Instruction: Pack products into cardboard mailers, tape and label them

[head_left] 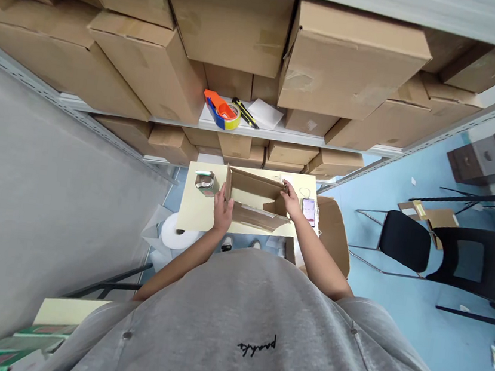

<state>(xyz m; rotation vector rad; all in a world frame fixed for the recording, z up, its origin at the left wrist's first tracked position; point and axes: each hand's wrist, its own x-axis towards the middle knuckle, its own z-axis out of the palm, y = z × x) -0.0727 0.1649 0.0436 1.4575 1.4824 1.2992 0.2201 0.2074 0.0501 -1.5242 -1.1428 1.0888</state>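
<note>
Over the small table, an open cardboard box (257,215) is held between both hands. Its top is open, and a pale surface shows inside between the brown walls. My left hand (223,208) presses against the box's left end, thumb on the near side. My right hand (289,200) grips the right end, fingers curled over the edge. Just left of my left hand stands a small carton (206,184) with green on it and an open top. A phone (308,211) with a lit screen lies right of my right hand.
The pale yellow table (189,217) stands below a shelf rack (289,136) full of cardboard boxes. An orange tape dispenser (220,110) and a yellow-black cutter (245,113) lie on the shelf. A large carton (334,232) and black chairs (405,241) are at the right.
</note>
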